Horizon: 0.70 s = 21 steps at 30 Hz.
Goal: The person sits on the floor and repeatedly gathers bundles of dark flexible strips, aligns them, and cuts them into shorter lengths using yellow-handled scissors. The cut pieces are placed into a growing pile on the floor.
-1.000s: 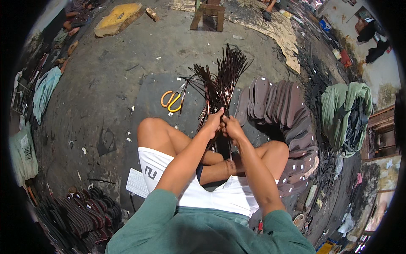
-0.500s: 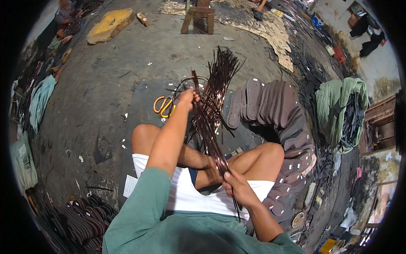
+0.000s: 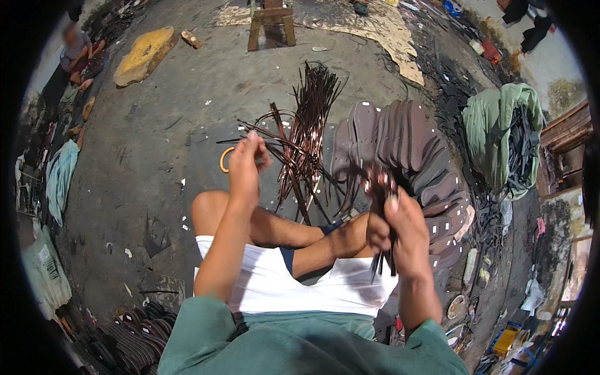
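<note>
My right hand (image 3: 406, 228) is wrapped round a bundle of thin, shiny dark-brown strips (image 3: 379, 194), smeared by motion, above my right knee. Strip ends stick out below the fist. My left hand (image 3: 247, 164) is raised in front of the loose strip pile, fingers bent inward; whatever they pinch, if anything, cannot be made out. Behind it, the pile of brown strips (image 3: 310, 115) fans out on a dark mat (image 3: 203, 140), some lying crosswise. Beside my left hand shows one orange scissor handle (image 3: 224, 160); the rest of the scissors is hidden.
Brown sandal soles (image 3: 364, 134) stand in a curved row to my right. More soles (image 3: 134, 337) lie at the lower left. A green cloth sack (image 3: 487, 140) is at the right, a yellow-topped slab (image 3: 147, 55) and wooden stand (image 3: 270, 28) ahead. Another person (image 3: 78, 53) sits far left.
My right hand has risen to the right with a bundle of strips, away from the pile. My left hand has moved slightly left and nearer, off the strips it gripped. The view has shifted.
</note>
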Tool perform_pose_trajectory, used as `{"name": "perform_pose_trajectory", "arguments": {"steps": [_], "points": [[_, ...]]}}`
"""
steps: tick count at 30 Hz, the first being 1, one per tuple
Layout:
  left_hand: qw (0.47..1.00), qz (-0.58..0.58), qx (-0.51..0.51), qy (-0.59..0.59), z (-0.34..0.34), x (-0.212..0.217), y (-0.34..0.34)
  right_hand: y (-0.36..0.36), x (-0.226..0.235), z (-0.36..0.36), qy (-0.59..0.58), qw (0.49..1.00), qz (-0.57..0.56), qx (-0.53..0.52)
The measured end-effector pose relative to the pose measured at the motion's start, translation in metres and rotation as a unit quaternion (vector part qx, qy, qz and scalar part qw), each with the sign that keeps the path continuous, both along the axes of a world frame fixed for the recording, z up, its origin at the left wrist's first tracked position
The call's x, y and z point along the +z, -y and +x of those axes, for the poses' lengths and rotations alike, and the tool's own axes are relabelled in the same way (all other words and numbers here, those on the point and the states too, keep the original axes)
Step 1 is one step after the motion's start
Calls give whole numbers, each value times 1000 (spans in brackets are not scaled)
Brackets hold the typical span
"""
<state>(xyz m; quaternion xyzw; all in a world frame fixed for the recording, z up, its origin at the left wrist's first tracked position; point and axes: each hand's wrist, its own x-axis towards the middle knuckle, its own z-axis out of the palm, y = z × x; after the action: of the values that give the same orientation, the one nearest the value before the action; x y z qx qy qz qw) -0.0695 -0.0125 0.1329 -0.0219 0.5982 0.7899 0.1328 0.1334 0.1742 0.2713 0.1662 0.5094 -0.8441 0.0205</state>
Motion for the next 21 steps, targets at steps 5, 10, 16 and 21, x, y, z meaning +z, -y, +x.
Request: {"name": "perform_pose_trajectory", "arguments": {"steps": [5, 10, 16, 21], "points": [[909, 220, -351, 49, 81, 68, -14, 24, 10, -48, -66, 997, 44, 11], [907, 308, -243, 153, 16, 46, -46, 56, -85, -34, 24, 993, 111, 40], [929, 333, -60, 147, -60, -33, -12, 73, -151, 39, 114, 985, 51, 120], [946, 315, -42, 69, -44, 3, -19, 58, -174, 29, 77, 980, 65, 173]]}}
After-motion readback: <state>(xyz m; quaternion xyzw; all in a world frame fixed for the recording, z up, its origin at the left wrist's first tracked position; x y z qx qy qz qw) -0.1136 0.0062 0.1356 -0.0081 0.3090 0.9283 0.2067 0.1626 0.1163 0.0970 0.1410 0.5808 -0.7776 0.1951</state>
